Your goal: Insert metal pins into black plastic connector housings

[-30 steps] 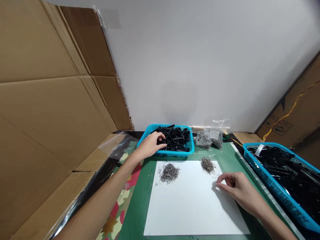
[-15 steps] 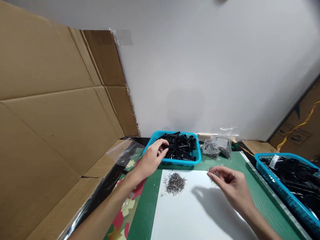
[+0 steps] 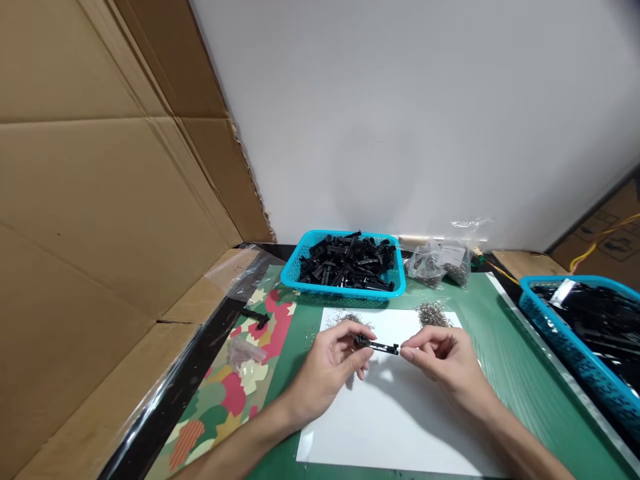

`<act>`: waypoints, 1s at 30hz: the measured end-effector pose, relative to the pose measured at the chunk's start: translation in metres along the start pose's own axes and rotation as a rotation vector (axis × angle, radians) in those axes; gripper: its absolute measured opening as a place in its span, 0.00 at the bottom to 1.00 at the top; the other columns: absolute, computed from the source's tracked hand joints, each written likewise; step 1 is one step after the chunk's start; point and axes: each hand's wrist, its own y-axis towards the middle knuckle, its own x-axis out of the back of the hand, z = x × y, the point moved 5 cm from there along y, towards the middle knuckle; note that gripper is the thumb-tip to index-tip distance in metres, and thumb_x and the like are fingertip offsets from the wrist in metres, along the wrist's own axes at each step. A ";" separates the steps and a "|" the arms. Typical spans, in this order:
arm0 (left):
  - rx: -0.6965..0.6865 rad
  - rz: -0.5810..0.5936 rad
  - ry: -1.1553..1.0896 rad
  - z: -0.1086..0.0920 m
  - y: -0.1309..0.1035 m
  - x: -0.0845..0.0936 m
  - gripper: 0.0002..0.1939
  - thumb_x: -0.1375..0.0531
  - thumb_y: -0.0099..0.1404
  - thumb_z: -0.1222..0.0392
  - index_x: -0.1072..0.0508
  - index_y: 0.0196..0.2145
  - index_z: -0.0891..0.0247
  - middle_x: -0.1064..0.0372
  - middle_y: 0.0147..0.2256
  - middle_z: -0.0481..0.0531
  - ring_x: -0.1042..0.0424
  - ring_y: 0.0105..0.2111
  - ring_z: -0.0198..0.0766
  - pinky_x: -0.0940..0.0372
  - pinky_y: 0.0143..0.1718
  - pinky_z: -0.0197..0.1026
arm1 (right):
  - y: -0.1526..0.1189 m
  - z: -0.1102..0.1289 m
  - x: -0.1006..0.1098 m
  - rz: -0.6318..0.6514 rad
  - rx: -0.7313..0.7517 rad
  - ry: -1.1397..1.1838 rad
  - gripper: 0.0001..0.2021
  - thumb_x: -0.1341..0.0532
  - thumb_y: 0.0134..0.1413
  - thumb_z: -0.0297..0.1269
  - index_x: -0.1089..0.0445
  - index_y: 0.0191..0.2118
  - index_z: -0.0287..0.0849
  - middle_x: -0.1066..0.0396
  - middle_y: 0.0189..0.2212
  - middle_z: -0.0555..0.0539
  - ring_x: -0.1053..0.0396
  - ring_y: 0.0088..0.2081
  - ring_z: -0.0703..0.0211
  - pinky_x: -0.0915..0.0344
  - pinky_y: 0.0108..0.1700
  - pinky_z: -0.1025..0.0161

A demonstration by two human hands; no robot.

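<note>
My left hand [image 3: 327, 367] pinches a slim black plastic part [image 3: 384, 348] by its left end, holding it roughly level above a white sheet [image 3: 375, 427]. At the part's right end, my right hand [image 3: 447, 360] has thumb and forefinger pressed together. Whatever lies between those fingertips is too small to make out. Behind the left hand, partly covered by it, is a heap of tiny silver metal pieces [image 3: 345, 320]. A second such heap [image 3: 431, 315] sits just beyond the right hand.
A blue basket [image 3: 345, 291] of black parts stands at the back; another blue basket [image 3: 565, 347] is at right. Clear bags [image 3: 443, 263] of metal pieces lie between them. One loose black part [image 3: 257, 318] rests on patterned paper. Cardboard [image 3: 125, 220] walls the left side.
My left hand has come from the basket to the middle with a black part in it. My right hand has moved slightly left, to the part's end. The view has tilted down.
</note>
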 end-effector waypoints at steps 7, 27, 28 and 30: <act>-0.182 0.028 0.228 -0.014 -0.015 -0.012 0.10 0.38 0.76 0.53 0.21 0.44 0.61 0.34 0.42 0.51 0.33 0.31 0.31 0.35 0.32 0.35 | -0.002 -0.004 -0.013 0.019 -0.202 0.236 0.17 0.22 0.46 0.49 0.21 0.28 0.39 0.48 0.12 0.59 0.58 0.18 0.72 0.62 0.22 0.66; -0.161 0.201 0.552 -0.004 -0.016 -0.027 0.12 0.43 0.79 0.63 0.22 0.54 0.60 0.20 0.47 0.51 0.22 0.46 0.38 0.33 0.48 0.38 | -0.002 -0.005 0.019 -0.097 -0.354 -0.318 0.21 0.25 0.45 0.53 0.24 0.28 0.37 0.41 0.17 0.55 0.50 0.21 0.68 0.55 0.23 0.66; -0.159 0.194 0.534 -0.004 -0.016 -0.027 0.12 0.43 0.79 0.63 0.21 0.53 0.60 0.19 0.46 0.51 0.22 0.45 0.38 0.33 0.48 0.37 | -0.002 -0.005 0.019 -0.091 -0.350 -0.343 0.22 0.26 0.46 0.54 0.24 0.28 0.37 0.39 0.17 0.54 0.50 0.21 0.68 0.55 0.23 0.66; -0.164 0.187 0.511 -0.003 -0.015 -0.027 0.12 0.42 0.78 0.65 0.20 0.52 0.61 0.18 0.45 0.51 0.21 0.44 0.38 0.32 0.47 0.37 | -0.004 -0.005 0.019 -0.085 -0.350 -0.369 0.22 0.26 0.46 0.55 0.25 0.28 0.38 0.37 0.18 0.52 0.48 0.21 0.67 0.54 0.23 0.66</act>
